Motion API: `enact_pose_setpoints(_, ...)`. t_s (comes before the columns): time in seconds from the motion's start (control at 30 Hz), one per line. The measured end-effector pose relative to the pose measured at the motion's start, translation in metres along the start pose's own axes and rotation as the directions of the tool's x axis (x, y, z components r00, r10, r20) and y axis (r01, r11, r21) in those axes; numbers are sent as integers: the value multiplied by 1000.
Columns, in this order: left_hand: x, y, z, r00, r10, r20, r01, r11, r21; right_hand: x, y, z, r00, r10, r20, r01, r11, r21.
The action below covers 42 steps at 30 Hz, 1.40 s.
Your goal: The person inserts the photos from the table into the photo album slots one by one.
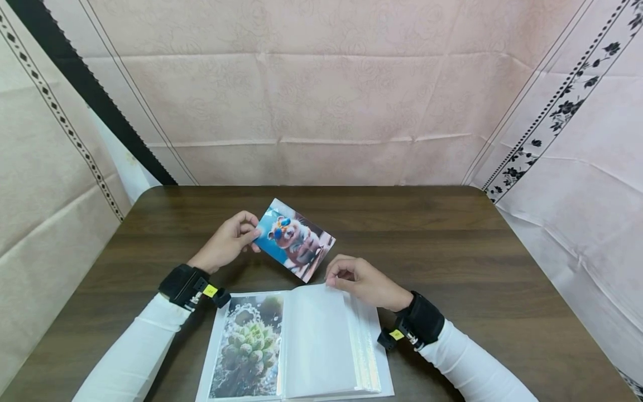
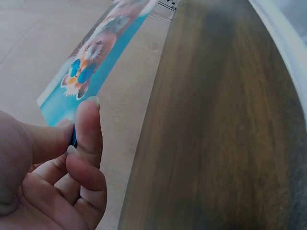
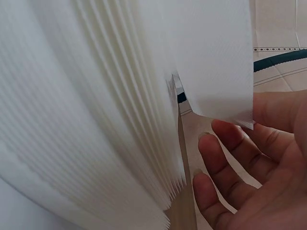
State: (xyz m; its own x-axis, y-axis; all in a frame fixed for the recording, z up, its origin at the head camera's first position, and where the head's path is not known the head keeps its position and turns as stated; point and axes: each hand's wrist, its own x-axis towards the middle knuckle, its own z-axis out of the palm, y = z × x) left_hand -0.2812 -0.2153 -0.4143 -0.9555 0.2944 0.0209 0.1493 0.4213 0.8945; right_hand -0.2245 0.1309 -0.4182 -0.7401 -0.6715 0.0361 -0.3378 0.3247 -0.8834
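Observation:
My left hand (image 1: 228,240) pinches a corner of a photo (image 1: 296,240) between thumb and index finger, above the table. In the left wrist view the photo (image 2: 96,57) shows a furry animal with blue sunglasses on a bright blue ground. Below lies an open photo album (image 1: 389,374). A succulent picture (image 1: 251,346) fills its left page. With thumb and fingertips my right hand (image 1: 369,282) holds the top corner of a blank white page (image 1: 318,340) on the right side. Seen from the right wrist, that page's corner (image 3: 225,72) stands lifted apart from the other leaves.
The album lies at the near edge of a dark wooden table (image 1: 452,251). Behind the table hangs a pale patterned cloth (image 1: 326,111), with more cloth at both sides. Dark camera bands (image 1: 424,318) sit on both wrists.

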Motion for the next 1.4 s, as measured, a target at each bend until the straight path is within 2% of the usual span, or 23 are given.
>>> enact_pose_setpoints(0.27,0,-1,4,1000,-3,23,3,1000,-3,1,1,1,1000,14,-17,-15,999,-29)
enact_pose_setpoints(0.63,-1,-2,8,998,-3,64,6,999,-40,-1,-1,1,998,63,-22,-63,998,-2)
enact_pose_setpoints(0.97,0,-5,11,996,38,78,-37,999,-11,-3,-4,-2,996,84,-36,-85,996,-38)
enact_pose_setpoints(1.2,1,-5,13,996,53,72,-55,998,17,-3,-4,-2,996,83,-32,-82,996,44)
enact_pose_setpoints(1.4,3,-7,13,995,66,73,-68,997,33,-3,-3,-3,993,116,-35,-113,990,81)
